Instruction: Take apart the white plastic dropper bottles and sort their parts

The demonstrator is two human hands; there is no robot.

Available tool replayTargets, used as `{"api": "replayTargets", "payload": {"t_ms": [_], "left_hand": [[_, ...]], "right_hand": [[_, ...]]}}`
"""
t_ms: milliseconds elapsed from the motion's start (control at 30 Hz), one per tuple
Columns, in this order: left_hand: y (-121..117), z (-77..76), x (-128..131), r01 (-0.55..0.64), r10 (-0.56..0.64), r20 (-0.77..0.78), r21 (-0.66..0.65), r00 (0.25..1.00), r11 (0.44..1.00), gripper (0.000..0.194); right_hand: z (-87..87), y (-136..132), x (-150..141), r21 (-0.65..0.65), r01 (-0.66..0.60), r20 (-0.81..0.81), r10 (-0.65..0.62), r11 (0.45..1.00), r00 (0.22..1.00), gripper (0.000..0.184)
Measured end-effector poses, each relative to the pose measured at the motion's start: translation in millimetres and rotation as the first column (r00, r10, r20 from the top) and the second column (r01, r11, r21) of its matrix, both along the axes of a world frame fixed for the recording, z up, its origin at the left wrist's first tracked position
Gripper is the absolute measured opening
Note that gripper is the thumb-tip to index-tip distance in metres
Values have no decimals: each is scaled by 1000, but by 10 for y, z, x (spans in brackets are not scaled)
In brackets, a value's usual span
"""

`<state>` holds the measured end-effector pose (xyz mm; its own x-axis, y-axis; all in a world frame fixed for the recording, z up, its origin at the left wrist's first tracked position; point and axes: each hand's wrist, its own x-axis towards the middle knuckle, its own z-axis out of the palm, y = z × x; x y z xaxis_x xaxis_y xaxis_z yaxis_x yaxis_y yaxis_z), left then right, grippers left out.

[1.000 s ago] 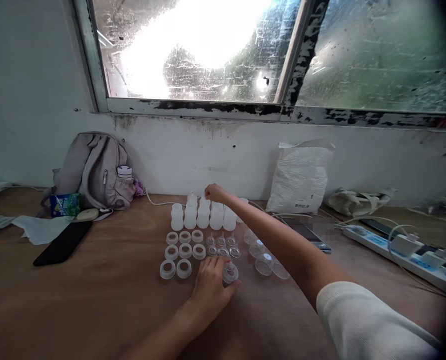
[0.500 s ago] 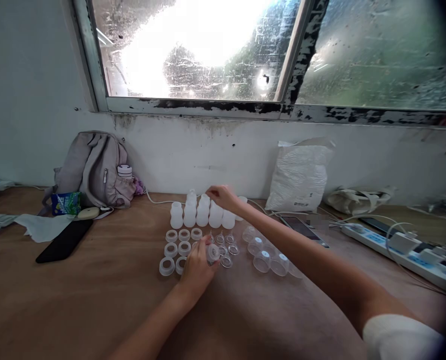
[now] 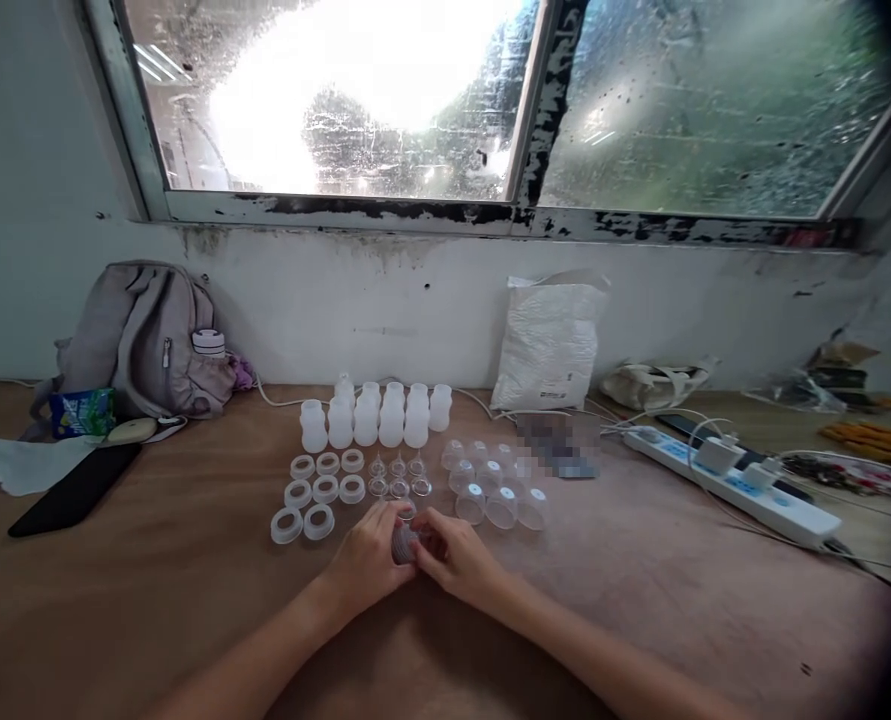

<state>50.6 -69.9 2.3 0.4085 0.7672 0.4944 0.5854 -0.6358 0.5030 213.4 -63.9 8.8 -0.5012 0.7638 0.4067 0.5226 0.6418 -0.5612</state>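
My left hand and my right hand meet low over the wooden table, both pinched on one small clear plastic piece between them. Just beyond the hands lie white rings in rows, small clear nipple-shaped pieces and clear caps. Behind those stands a cluster of several small white bottles.
A grey backpack leans on the wall at the left, with a black phone and white cloth near it. A white bag stands right of the bottles. A power strip with cables lies at the right.
My right hand has drawn back from the bottles to join my left hand. My left hand has moved toward me with the clear piece. The view has shifted right.
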Motion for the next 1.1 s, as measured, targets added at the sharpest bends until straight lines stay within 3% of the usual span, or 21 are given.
{"api": "replayTargets", "payload": {"t_ms": [233,533,633,733,833,967,1100], "left_hand": [[-33,145,-18,70,-73,-101,-33,992,997,43],[3,362,-155,194,-185,-202,24,962,981,38],[25,443,-234,163,-148,-278,31,949,986,39],[109,485,-376,72,-50,-318,57,947,996,41],[231,471,-544,-27,38,-338,36,940,999,35],[329,435,-678,-84,58,-392,-49,918,995,34],[319,441,-675,-82,29,-389,-120,921,989,38]], "right_hand": [[-16,-28,73,46,-91,-11,92,995,996,23],[52,-23,103,77,-74,-18,76,994,997,29],[61,-14,105,74,-33,-13,34,997,999,27],[78,12,116,104,134,22,-137,986,990,19],[72,45,118,115,271,184,-288,956,940,17],[0,91,102,65,323,346,-325,944,880,18],[-78,152,98,35,313,270,-311,949,911,27]]}}
